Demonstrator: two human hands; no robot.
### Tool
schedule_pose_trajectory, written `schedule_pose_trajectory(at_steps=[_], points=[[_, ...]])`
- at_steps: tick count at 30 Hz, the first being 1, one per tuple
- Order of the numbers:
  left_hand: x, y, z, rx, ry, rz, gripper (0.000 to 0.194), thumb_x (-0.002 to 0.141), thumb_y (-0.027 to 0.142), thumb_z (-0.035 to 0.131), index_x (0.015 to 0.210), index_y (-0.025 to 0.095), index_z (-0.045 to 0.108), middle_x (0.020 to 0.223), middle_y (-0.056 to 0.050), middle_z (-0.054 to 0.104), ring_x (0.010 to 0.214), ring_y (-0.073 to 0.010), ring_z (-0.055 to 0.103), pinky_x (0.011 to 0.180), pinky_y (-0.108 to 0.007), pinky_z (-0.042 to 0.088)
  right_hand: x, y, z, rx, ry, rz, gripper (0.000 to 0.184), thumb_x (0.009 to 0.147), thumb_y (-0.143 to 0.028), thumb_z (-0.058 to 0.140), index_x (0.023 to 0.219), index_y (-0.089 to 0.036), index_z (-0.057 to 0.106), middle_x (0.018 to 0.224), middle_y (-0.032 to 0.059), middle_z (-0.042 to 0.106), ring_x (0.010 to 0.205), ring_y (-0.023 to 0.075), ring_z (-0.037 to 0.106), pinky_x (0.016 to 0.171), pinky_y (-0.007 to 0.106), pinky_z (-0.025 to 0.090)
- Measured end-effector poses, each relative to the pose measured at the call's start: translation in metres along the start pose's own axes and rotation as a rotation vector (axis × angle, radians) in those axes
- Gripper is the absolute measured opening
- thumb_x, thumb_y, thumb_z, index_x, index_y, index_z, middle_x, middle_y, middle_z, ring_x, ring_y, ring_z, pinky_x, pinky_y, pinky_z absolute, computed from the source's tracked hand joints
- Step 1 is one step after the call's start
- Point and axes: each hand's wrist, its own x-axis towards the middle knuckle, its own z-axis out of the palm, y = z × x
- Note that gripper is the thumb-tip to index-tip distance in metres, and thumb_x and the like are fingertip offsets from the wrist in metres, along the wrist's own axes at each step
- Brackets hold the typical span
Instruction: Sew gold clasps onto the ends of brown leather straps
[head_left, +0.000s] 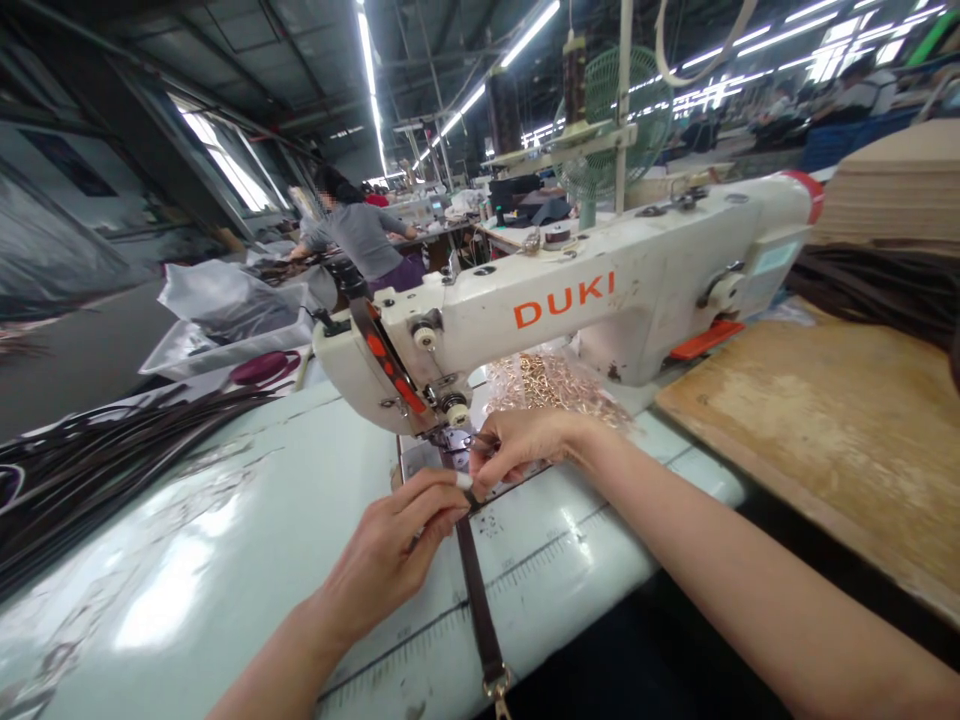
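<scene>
Gold metal clasp ends flat dark-brown strap. Left hand: grip clamped on strap. Right hand: grip together beside it, near white DUKI sewing machine.

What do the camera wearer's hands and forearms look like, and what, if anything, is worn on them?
The left hand and right hand are ungloved. No sleeve, watch or bracelet shows on the left forearm or right forearm. A short white covering, perhaps tape, caps a left fingertip.

We see our glossy desk | sewing machine on it | dark straps at left | gold metal pieces | brown strap in front
</scene>
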Motion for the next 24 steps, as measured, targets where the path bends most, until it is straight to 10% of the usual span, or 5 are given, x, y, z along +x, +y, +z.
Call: schedule_pose_trajectory(at_steps=[5, 10, 14, 24], points=[[0.005, -0.013, -0.005, 0.12, 0.113, -0.276, 0.013, 0.091, 0.032, 0.053, 0.09, 0.025, 0.064, 0.079, 0.006, 0.061, 0.06, -0.0092, 0.05, 0.056, -0.02, 0.037, 0.003, 0.001, -0.004, -0.126, 0.085, -0.018, 0.037, 0.068, -0.048, 0.072, 0.081, -0.014, 0.065, 0.05, -0.0058, 0.045, 0.044, 0.0049, 0.035, 0.04, 0.019, 0.021], [0.014, -0.029, -0.006, 0.197, 0.333, -0.549, 0.018, 0.082, 0.039, 0.06, 0.082, 0.025, 0.071, 0.059, 0.006, 0.056, 0.048, -0.0106, 0.042, 0.051, -0.024, 0.033, 0.013, 0.003, -0.003, -0.585, 0.616, -0.023, 0.032, 0.082, -0.044, 0.06, 0.072, -0.014, 0.065, 0.053, -0.0018, 0.052, 0.049, 0.0084, 0.044, 0.048, 0.021, 0.028], [0.017, -0.03, 0.0, 0.304, 0.429, -0.468, 0.018, 0.083, 0.037, 0.059, 0.086, 0.024, 0.072, 0.064, 0.006, 0.056, 0.05, -0.0094, 0.043, 0.053, -0.023, 0.033, 0.025, 0.009, 0.002, -0.732, 0.828, -0.032, 0.019, 0.082, -0.035, 0.06, 0.079, -0.017, 0.067, 0.07, 0.0035, 0.061, 0.067, 0.015, 0.054, 0.057, 0.024, 0.029], [0.02, -0.031, 0.008, 0.545, 0.603, -0.371, 0.019, 0.08, 0.045, 0.068, 0.087, 0.028, 0.074, 0.078, 0.001, 0.045, 0.068, -0.0132, 0.048, 0.057, -0.025, 0.034, 0.038, 0.019, 0.005, -0.862, 0.891, -0.05, 0.019, 0.083, -0.035, 0.055, 0.088, -0.021, 0.068, 0.081, 0.0068, 0.065, 0.077, 0.0221, 0.06, 0.06, 0.027, 0.034]])
